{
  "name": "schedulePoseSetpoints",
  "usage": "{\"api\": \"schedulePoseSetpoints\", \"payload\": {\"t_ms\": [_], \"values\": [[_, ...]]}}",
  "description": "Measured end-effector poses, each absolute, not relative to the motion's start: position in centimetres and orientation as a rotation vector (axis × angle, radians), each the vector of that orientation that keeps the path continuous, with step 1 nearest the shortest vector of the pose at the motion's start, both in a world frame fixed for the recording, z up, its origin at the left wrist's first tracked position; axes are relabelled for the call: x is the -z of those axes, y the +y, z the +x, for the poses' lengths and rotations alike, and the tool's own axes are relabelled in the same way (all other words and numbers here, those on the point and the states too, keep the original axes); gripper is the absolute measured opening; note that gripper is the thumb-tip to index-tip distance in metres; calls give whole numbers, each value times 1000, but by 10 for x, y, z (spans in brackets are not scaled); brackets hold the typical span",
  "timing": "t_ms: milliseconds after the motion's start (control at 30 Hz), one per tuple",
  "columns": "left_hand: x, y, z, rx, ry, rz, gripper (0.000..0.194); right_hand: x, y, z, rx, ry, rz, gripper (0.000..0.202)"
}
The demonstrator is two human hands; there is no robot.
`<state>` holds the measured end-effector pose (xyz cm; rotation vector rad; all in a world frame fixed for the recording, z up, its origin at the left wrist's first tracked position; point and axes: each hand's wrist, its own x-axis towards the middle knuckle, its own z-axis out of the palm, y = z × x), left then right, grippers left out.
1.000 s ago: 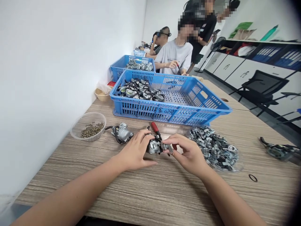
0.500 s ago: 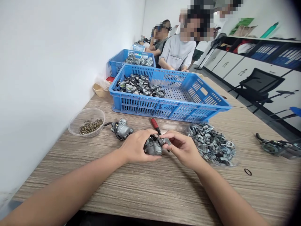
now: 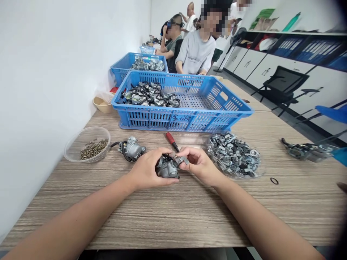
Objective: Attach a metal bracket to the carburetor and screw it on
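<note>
Okay, clock centred on the carburetor [image 3: 167, 171], which sits low at mid-table, cupped by my left hand [image 3: 148, 168]. Step in hand, as I judge it from my remote seat: lining up a small metal plate [image 3: 184, 160] with the carburetor's two-o'clock side. To do it well, I'd keep the carburetor dead steady from nine o'clock, bring the plate in square instead of levering it, and check it lies flush before letting go. I'd expect a tilted plate to slip; whether it is seated now, I can't tell, the contact is too small and partly covered.

Fingers, quick: left ones curve in a wide C, spread about as far as the casting needs, fingers over the top, thumb underneath toward six o'clock. My right hand [image 3: 199, 165] comes in from three o'clock, thumb and index nearly together, pinching the plate's tab; the other fingers curl in, apparently holding nothing else, though they're half hidden.

Nearby: red-handled screwdriver [image 3: 171, 139] at twelve, tip close to the right fingers; a second carburetor [image 3: 132, 148] at ten, apart from the left hand; brass-coloured screws [image 3: 94, 149] in a clear tub [image 3: 68, 151] between nine and ten; a clear tray of loose metal brackets [image 3: 234, 153] just short of three; black ring [image 3: 274, 181] at three, beyond it.
</note>
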<state>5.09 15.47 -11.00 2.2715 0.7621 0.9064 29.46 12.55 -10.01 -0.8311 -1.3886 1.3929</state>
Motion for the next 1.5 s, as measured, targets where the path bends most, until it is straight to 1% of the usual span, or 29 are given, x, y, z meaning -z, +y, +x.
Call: {"api": "schedulePoseSetpoints", "payload": {"t_ms": [233, 533, 833, 1100, 1500], "values": [[111, 155, 50, -916, 742, 2306, 81, 102, 126, 297, -1475, -1364, -801, 29], [110, 156, 50, -909, 723, 2321, 76, 102, 127, 299, -1533, -1350, -795, 32], [105, 156, 49, -910, 732, 2254, 70, 101, 126, 299, -1547, -1356, -802, 33], [108, 157, 47, -911, 685, 2325, 74, 102, 125, 296, -1569, -1340, -802, 34], [106, 157, 49, -917, 698, 2328, 71, 100, 121, 296, -1533, -1382, -795, 32]]}}
